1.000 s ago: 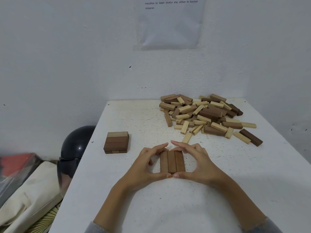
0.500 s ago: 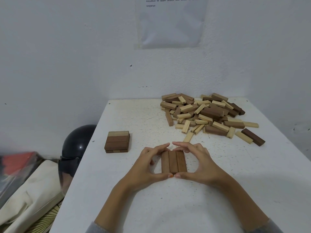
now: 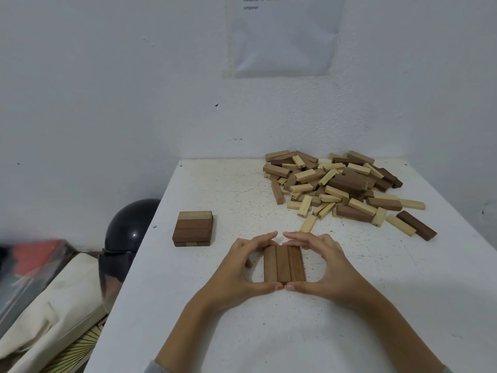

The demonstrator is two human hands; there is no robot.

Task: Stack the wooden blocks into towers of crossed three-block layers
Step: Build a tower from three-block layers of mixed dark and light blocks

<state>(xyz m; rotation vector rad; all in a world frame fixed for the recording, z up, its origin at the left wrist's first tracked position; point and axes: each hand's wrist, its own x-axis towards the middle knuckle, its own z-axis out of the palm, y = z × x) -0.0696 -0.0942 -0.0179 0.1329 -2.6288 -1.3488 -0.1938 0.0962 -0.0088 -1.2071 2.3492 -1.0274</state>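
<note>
Three brown wooden blocks lie side by side as one flat layer (image 3: pixel 284 263) on the white table (image 3: pixel 403 292), their length running away from me. My left hand (image 3: pixel 238 267) curls round the layer's left side, fingertips at its far end and thumb at its near end. My right hand (image 3: pixel 326 265) mirrors it on the right side. The two thumbs nearly meet at the near edge. A short two-layer stack (image 3: pixel 193 228) of crossed blocks stands to the left. A loose pile of light and dark blocks (image 3: pixel 341 184) covers the far right of the table.
A black helmet (image 3: pixel 129 230) sits off the table's left edge, with a cream bag (image 3: pixel 48 313) and a red object (image 3: pixel 32 255) below it. A paper sheet (image 3: pixel 285 36) hangs on the white wall behind the table.
Both hands stay cupped round the three-block layer in the same place. Only the camera has shifted slightly.
</note>
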